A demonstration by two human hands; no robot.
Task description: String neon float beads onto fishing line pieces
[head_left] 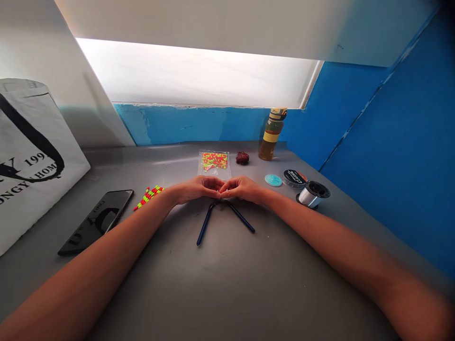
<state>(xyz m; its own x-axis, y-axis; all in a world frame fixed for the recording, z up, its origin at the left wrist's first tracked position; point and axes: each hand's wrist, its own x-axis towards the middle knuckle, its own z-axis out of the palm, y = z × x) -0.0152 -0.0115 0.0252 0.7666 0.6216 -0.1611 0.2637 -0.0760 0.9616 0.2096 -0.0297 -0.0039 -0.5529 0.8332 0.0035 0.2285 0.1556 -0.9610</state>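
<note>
My left hand (199, 189) and my right hand (243, 188) meet fingertip to fingertip at the middle of the table. Both are closed in a pinch, and whatever lies between the fingers is too small to name. Just below them lie pliers with dark blue handles (205, 223), spread in a V, their head partly hidden by the hands. Behind the hands rests a clear bag of red and yellow-green beads (214, 161). Beside my left wrist is a patch of strung red and yellow-green beads (150, 196), partly covered by the forearm.
To the right stand a spool of clear line (311, 195), a black-labelled reel (295, 177) and a light blue disc (273, 180). Farther back are a dark red yarn ball (242, 157) and a bottle (272, 135). A phone (95, 221) and white bag (31, 156) occupy the left.
</note>
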